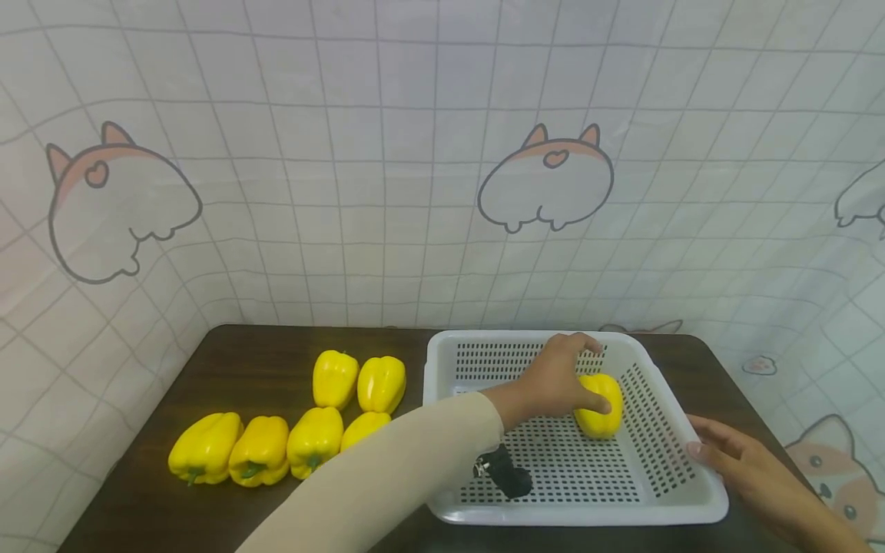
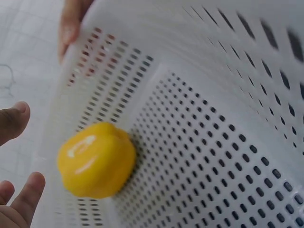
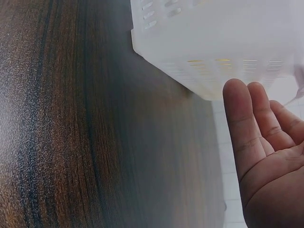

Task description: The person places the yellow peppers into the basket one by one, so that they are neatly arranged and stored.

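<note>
A yellow bell pepper [image 1: 600, 421] lies in the white perforated plastic basket [image 1: 574, 516], close to its right wall. My left hand [image 1: 556, 380] reaches over it from the left, thumb and fingers spread. The left wrist view shows a gap between those fingertips [image 2: 32, 190] and the pepper [image 2: 97, 159]. At the basket's right side, my right hand [image 1: 750, 468] holds the rim, thumb over the edge and fingers along the outside. Those fingers [image 3: 237, 114] look nearly straight in the right wrist view, beside the outer wall.
Several more yellow bell peppers [image 1: 315, 442] stand on the dark wooden table [image 1: 138, 476] left of the basket, one partly behind the left sleeve [image 1: 387, 476]. A small black piece [image 1: 508, 470] shows below that sleeve. A grid-patterned cloth [image 1: 387, 192] hangs behind the table.
</note>
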Motion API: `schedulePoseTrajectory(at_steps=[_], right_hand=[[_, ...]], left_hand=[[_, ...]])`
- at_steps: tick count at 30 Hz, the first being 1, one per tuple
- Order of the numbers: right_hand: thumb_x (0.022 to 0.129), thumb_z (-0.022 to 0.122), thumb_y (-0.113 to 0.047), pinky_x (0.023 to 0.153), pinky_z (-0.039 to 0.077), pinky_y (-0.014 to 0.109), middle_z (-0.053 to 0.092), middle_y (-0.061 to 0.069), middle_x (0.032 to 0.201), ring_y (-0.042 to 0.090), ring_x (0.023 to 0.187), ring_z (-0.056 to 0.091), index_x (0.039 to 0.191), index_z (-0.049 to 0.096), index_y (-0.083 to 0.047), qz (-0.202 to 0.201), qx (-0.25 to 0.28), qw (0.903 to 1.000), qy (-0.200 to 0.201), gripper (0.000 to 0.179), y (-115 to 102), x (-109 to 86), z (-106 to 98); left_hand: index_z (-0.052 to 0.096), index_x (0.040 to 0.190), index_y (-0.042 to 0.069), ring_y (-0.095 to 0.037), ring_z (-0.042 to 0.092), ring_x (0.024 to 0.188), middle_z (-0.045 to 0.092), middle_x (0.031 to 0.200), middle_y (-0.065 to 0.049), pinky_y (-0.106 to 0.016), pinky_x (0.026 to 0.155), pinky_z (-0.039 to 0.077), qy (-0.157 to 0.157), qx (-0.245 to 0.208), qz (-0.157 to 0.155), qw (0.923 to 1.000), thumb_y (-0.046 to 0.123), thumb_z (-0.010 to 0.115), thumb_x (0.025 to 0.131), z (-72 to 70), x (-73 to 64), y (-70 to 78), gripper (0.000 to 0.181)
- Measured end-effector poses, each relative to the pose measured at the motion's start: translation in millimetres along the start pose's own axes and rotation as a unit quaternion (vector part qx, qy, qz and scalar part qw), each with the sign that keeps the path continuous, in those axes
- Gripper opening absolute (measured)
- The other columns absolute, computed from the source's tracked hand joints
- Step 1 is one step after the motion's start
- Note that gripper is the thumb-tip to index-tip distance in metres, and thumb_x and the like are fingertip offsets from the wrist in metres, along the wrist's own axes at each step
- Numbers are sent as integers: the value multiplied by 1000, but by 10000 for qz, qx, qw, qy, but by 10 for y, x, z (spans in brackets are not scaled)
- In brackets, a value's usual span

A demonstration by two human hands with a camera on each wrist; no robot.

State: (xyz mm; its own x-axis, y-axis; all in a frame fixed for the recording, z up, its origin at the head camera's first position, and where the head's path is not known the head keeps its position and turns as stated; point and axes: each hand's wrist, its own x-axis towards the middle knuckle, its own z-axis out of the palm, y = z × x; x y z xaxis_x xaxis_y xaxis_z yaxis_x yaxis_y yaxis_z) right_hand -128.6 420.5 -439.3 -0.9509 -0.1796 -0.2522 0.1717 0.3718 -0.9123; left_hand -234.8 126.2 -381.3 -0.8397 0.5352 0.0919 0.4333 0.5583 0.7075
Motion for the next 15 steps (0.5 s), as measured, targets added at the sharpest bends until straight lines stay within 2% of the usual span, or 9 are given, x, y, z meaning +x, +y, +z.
schedulePoseTrajectory(at_steps=[4, 7, 15], right_hand=[[111, 47, -24, 80, 61, 49, 56, 27, 135, 34, 104, 69, 156, 11, 12, 51, -6, 10000, 1, 68, -24, 12, 12], [110, 47, -24, 80, 61, 49, 56, 27, 134, 34, 103, 69, 156, 11, 12, 49, -9, 10000, -10, 69, -35, 16, 8], [111, 46, -24, 81, 60, 49, 56, 27, 135, 33, 104, 69, 156, 8, 14, 92, -6, 9999, -96, 70, -9, 0, -19]], left_hand=[[57, 140, 27, -9, 54, 121, 52, 142, 7, -27, 97, 50, 7, 64, 108, 9999, 32, 94, 75, -160, -66, 57, 75], [57, 141, 27, -11, 56, 121, 52, 141, 7, -25, 92, 52, -24, -57, 170, 9998, 30, 93, 76, -279, -122, 57, 74], [56, 143, 26, -16, 55, 127, 50, 144, 7, -21, 85, 55, -172, -474, 367, 9981, 25, 93, 77, -484, -220, -88, 76]])
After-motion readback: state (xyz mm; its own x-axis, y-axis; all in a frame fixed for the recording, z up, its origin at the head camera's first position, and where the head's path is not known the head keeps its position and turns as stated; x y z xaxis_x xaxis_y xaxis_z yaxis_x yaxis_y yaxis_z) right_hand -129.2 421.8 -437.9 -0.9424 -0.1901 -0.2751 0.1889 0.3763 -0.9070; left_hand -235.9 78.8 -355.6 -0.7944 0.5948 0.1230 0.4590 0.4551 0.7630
